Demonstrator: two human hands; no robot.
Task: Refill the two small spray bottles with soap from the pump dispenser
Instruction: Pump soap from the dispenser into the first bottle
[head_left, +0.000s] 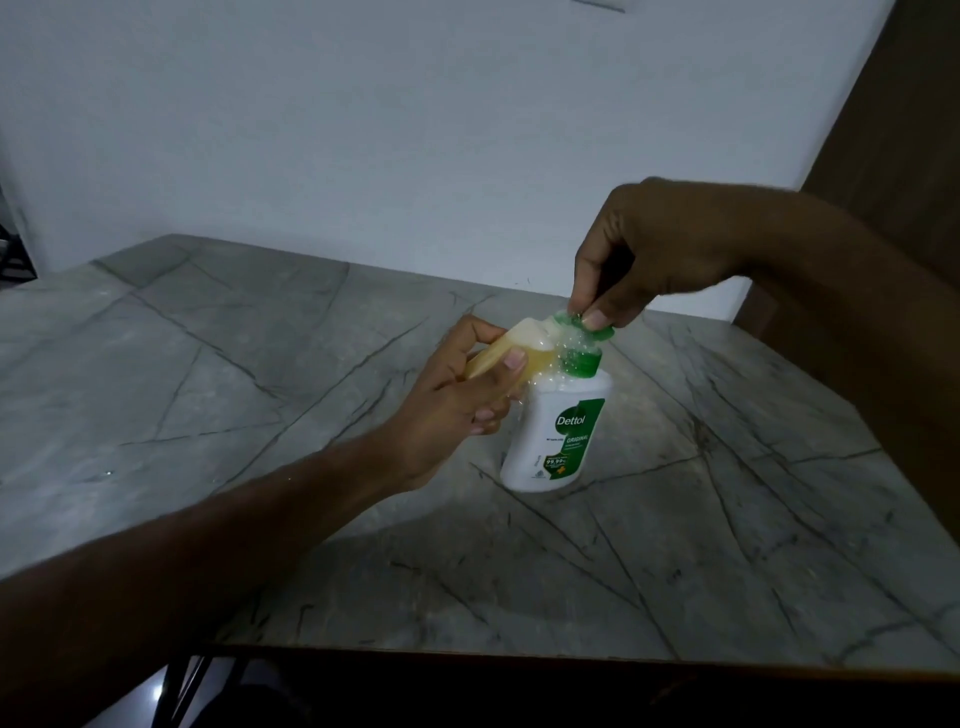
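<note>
1. Nearest us, our left hand (457, 400) is curled round the small spray bottle (511, 345); its fingers (514, 359) wrap the amber-filled body and hold it tipped on its side, mouth toward the green pump.
2. Just past those fingers stands the pump dispenser (558, 431), a white Dettol bottle upright on the grey veined surface (260, 364), touching or nearly touching the knuckles of our left hand.
3. Above it, our right hand (649, 249) comes down from beyond, with thumb and fingertips pinching or pressing the green pump head (584, 325). We cannot tell exactly where the nozzle tip lies, since froth and glare blur it.
4. We judge that we are mid-fill: soap already shows inside the small bottle, and bubbles cling round the collar.
5. To do this well, we should keep the bottle's mouth snug against the nozzle, just under our right fingertips, and press in short, slow strokes so soap enters rather than spatters.
6. We should steady the dispenser with downward pressure, as only its base rests on the surface and our left hand pushes sideways against it.
7. Only one small bottle is in view; where the second one is, we cannot say.
</note>
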